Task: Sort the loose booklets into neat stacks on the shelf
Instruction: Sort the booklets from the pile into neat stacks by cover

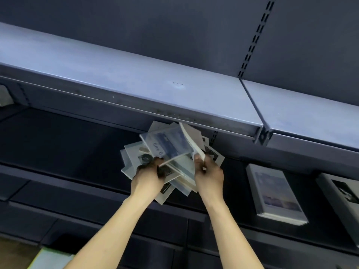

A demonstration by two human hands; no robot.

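Head view: both bare arms reach up from six o'clock to a messy pile of booklets [171, 164] lying fanned on the dark shelf [68, 144] at the centre, under the pale upper shelf [136, 78]. The left hand [148, 174] grips the pile's near left edge. The right hand [208, 172] pinches one white booklet [191, 140], tilted up at twelve o'clock of it. At three o'clock lies a neat stack [275, 193]; beside it, at the frame edge, another stack [343, 197]
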